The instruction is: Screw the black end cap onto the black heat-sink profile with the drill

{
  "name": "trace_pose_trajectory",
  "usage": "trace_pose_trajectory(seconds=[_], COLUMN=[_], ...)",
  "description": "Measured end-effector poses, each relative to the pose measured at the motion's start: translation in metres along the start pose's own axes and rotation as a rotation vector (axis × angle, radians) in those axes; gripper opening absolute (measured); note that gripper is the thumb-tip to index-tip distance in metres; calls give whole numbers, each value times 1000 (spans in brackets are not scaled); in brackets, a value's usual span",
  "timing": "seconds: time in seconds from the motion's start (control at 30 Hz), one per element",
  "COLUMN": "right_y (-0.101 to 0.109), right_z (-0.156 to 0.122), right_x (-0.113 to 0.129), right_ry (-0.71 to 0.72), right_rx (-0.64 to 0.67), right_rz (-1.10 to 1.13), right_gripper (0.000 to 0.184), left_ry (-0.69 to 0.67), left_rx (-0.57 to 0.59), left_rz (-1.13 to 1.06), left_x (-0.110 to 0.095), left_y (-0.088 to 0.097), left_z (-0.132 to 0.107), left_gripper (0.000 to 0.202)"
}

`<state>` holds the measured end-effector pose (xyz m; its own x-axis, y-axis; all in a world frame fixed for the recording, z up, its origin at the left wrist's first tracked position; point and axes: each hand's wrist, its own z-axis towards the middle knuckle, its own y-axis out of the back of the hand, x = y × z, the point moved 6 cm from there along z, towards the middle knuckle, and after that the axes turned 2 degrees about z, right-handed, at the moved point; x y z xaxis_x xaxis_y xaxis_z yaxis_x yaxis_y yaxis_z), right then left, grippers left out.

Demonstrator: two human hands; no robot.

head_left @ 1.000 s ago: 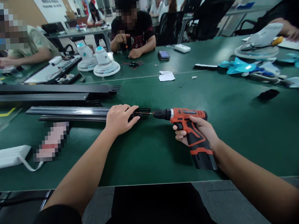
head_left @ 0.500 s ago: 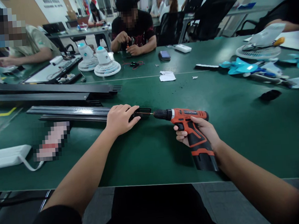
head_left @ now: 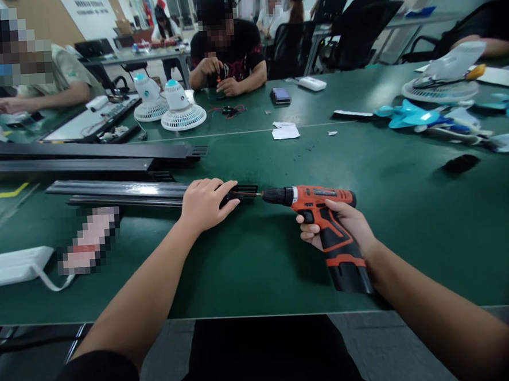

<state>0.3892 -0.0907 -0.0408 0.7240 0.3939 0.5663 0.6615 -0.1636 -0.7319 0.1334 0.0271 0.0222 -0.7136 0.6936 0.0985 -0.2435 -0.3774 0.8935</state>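
My left hand [head_left: 204,204] is closed over the right end of a long black metal rail [head_left: 121,194] that lies on the green table [head_left: 259,270], pressing it down. My right hand [head_left: 345,225] grips the handle of an orange and black cordless drill [head_left: 320,206]. The drill points left, and its bit touches the rail's end just past my left fingertips.
More black rails [head_left: 84,158] lie behind, to the left. A white power strip [head_left: 13,267] sits at the near left. Two small white fans [head_left: 176,106], papers [head_left: 284,131] and blue fan parts [head_left: 422,120] lie farther back. Other people sit across and at the sides.
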Motion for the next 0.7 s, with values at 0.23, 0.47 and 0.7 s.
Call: trace_pose_trajectory(seconds=[0.23, 0.47, 0.7], right_y=[0, -1, -2], right_z=[0, 0, -1], right_x=[1, 1, 1], right_ry=[11, 15, 14], right_rx=[-5, -5, -10], right_rz=[-27, -38, -54], right_gripper=[40, 40, 38], left_ry=[0, -3, 4], left_rx=[1, -1, 7], left_rz=[3, 8, -11], left_x=[-1, 0, 0], left_y=[1, -1, 0], left_z=[0, 0, 0], left_gripper=[46, 46, 46])
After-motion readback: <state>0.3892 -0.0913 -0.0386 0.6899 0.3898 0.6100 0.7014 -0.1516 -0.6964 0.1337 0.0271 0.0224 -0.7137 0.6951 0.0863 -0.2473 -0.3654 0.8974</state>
